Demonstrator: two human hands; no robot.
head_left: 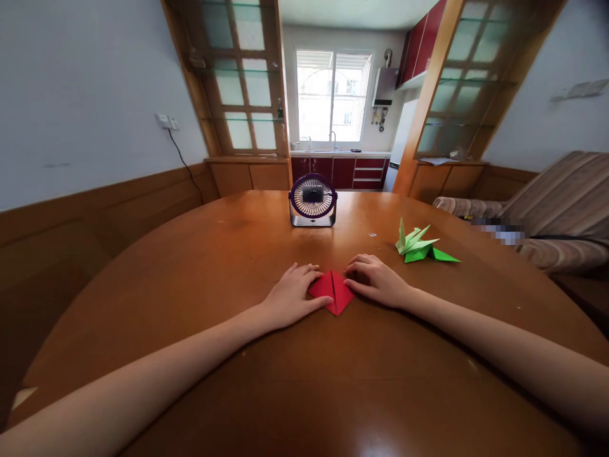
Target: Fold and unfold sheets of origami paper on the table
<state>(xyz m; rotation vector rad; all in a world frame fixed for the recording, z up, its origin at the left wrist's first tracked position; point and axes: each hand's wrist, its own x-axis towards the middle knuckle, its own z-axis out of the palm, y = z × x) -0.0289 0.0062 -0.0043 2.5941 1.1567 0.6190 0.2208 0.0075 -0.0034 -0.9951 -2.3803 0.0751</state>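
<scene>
A red sheet of origami paper, folded into a diamond with a dark slit down its middle, lies flat on the wooden table. My left hand rests at its left side, thumb laid across the lower left part and fingers apart near the upper left edge. On the other side, my right hand has its thumb tip touching the right edge of the paper. The right fingers are bent but stand apart from the thumb, with nothing seen between them.
Green folded paper pieces, shaped like cranes, lie to the right beyond my right hand. A small dark desk fan stands at the table's far side. A striped armchair is off to the right.
</scene>
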